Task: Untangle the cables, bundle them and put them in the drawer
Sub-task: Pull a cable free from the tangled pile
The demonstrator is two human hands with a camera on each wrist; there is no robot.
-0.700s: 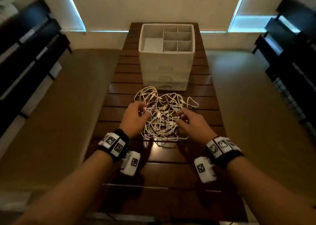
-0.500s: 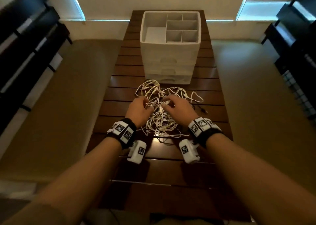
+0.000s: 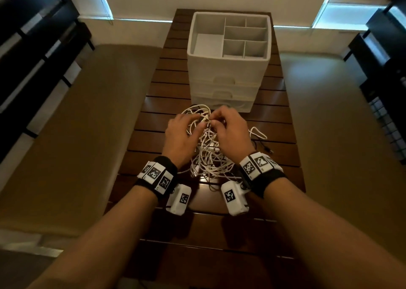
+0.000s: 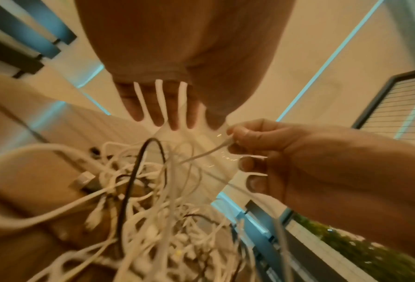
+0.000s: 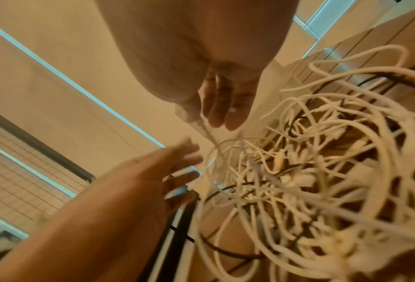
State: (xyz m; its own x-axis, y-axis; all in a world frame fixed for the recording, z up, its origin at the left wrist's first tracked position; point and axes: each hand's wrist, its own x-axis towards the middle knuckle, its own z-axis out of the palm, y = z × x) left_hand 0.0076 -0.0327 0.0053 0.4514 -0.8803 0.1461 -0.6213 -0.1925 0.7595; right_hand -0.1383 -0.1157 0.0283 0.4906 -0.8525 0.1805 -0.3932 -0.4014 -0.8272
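A tangle of white cables (image 3: 208, 157) lies on the dark slatted wooden table (image 3: 153, 121), just in front of a white drawer unit (image 3: 224, 86). My right hand (image 3: 228, 126) pinches one thin white cable (image 4: 209, 150) between thumb and forefinger above the far side of the pile. Close beside it is my left hand (image 3: 182, 132), its fingers (image 4: 158, 106) straight and spread over the cables and holding nothing. A black cable (image 4: 131, 181) runs through the tangle (image 5: 310, 171). All three drawers look closed.
The drawer unit carries an open tray with several empty compartments (image 3: 245, 34). A black cable end (image 3: 269, 150) lies on the table to the right of the pile. Tan surfaces (image 3: 77, 135) flank the table, with dark slatted furniture (image 3: 33, 47) beyond.
Both hands have moved from the near sides of the pile to its far side and come close together. My right hand now pinches a white cable.
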